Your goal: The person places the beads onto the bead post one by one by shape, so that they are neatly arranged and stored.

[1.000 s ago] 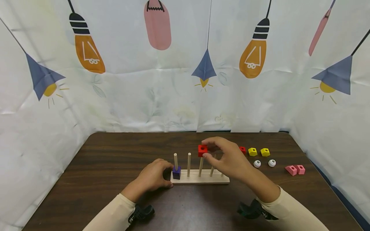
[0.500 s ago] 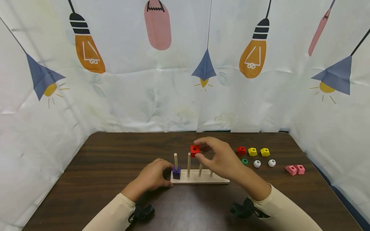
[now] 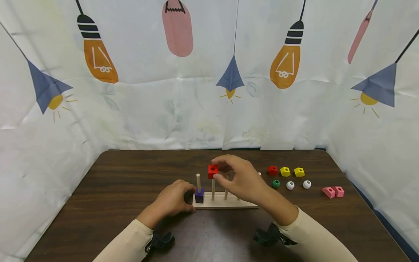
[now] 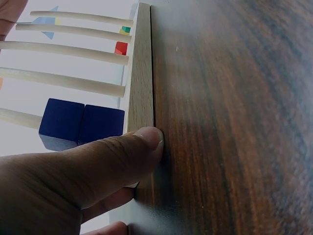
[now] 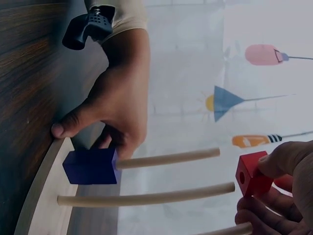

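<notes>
Lower center, left hand (image 3: 175, 199) clamps the wooden rack (image 3: 226, 205); 2 purple blocks (image 3: 199, 196) done on the leftmost peg (image 3: 198, 183). Right hand (image 3: 240, 178) pinches a red block (image 3: 212, 171) just above the 2nd peg (image 3: 213, 190), not on yet. Left to go, I guess, loose at right: pink pieces (image 3: 328, 192), white beads (image 3: 290, 185), green bead (image 3: 276, 184), yellow blocks (image 3: 285, 172), another red block (image 3: 272, 170).

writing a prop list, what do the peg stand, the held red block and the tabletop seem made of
Peg stand: pale wood, seemingly unvarnished, with fine grain along its edge.
Held red block: probably painted wood, smooth and evenly coloured; no grain shows, so plastic is possible.
Tabletop: brown wood grain with a soft sheen where light reflects; solid wood or laminate, I can't tell.
</notes>
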Tool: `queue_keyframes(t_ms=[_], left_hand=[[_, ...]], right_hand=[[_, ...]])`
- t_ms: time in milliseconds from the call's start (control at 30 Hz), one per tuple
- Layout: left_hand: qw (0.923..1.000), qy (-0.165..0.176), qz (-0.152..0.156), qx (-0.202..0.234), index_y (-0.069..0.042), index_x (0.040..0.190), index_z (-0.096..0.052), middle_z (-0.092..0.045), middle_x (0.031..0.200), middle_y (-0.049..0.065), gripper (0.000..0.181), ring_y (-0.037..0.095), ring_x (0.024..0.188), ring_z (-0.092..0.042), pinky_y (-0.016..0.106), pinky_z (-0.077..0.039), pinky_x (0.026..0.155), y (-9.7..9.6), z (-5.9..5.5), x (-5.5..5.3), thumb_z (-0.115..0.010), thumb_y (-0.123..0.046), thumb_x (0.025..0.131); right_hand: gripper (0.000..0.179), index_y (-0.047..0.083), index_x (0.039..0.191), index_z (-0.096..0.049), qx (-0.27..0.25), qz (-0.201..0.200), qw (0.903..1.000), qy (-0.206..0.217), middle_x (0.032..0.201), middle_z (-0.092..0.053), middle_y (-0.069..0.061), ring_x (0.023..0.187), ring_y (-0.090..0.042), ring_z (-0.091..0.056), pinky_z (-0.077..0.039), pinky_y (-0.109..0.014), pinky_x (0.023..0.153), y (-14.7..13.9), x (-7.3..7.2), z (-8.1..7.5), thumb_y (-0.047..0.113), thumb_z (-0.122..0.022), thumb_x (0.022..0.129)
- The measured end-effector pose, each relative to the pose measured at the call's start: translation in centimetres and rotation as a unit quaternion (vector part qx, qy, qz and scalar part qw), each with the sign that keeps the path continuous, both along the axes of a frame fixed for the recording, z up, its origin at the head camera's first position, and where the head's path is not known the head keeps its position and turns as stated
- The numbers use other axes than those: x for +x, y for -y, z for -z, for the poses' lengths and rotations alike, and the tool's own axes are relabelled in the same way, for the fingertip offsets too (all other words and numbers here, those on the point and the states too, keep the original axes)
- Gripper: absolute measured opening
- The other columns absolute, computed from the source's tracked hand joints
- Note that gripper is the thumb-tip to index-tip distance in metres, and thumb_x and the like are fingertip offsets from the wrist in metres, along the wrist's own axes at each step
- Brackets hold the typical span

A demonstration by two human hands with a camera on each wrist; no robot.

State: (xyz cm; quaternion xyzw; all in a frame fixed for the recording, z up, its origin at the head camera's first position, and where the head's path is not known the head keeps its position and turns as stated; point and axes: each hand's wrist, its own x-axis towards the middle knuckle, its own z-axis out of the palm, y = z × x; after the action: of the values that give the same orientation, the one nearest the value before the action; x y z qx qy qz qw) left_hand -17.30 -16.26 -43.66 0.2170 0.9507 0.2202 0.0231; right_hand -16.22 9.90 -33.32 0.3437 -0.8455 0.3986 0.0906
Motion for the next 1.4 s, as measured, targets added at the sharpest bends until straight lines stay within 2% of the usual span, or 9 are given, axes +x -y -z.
queue_keyframes(t_ms=[433,700,867,1167,1400], left_hand=[[1.0,0.003,0.002,0.002,-0.018,0.109,-0.075,-0.069,0.11,-0.002,0.051,0.025,0.11,-0.061,0.05,-0.054,0.088,0.0,-0.1,0.0,-0.098,-0.029,0.065],[0.9999,-0.01,0.013,0.001,-0.02,0.108,-0.073,-0.068,0.107,-0.003,0.051,0.024,0.108,-0.061,0.049,-0.054,0.085,0.1,0.0,0.0,-0.099,-0.03,0.064],[0.9999,-0.009,0.012,0.004,-0.019,0.11,-0.074,-0.069,0.107,-0.003,0.053,0.025,0.109,-0.061,0.049,-0.054,0.087,0.2,0.1,0.0,-0.099,-0.03,0.064],[0.9998,-0.015,0.009,0.01,-0.017,0.108,-0.076,-0.069,0.106,-0.002,0.052,0.025,0.107,-0.062,0.049,-0.054,0.087,0.2,0.0,0.1,-0.099,-0.029,0.063],[0.9999,-0.012,0.011,0.004,-0.017,0.108,-0.076,-0.07,0.108,-0.002,0.051,0.026,0.111,-0.061,0.05,-0.053,0.089,0.2,-0.1,0.1,-0.099,-0.03,0.064]], right_hand=[[0.037,0.008,0.127,-0.065,-0.008,-0.014,0.9999,0.006,0.115,-0.068,0.002,0.098,-0.011,-0.068,-0.058,-0.031,0.085,1.7,-0.2,0.3,0.008,-0.077,0.092],[0.037,0.007,0.128,-0.064,-0.009,-0.019,0.9998,0.007,0.116,-0.067,0.002,0.097,-0.01,-0.067,-0.056,-0.026,0.084,2.3,-0.3,0.7,0.009,-0.076,0.093],[0.038,0.006,0.127,-0.064,-0.012,-0.02,0.9997,0.003,0.115,-0.067,0.001,0.096,-0.009,-0.066,-0.057,-0.029,0.083,2.5,-0.4,0.8,0.008,-0.077,0.092],[0.037,0.007,0.127,-0.064,-0.014,-0.013,0.9998,0.01,0.113,-0.068,0.002,0.095,-0.008,-0.065,-0.057,-0.03,0.082,3.2,-0.4,0.9,0.008,-0.077,0.092],[0.036,0.006,0.126,-0.065,-0.01,0.002,0.9999,0.01,0.111,-0.069,0.002,0.096,-0.009,-0.065,-0.056,-0.026,0.082,3.9,0.0,0.7,0.007,-0.077,0.092]])
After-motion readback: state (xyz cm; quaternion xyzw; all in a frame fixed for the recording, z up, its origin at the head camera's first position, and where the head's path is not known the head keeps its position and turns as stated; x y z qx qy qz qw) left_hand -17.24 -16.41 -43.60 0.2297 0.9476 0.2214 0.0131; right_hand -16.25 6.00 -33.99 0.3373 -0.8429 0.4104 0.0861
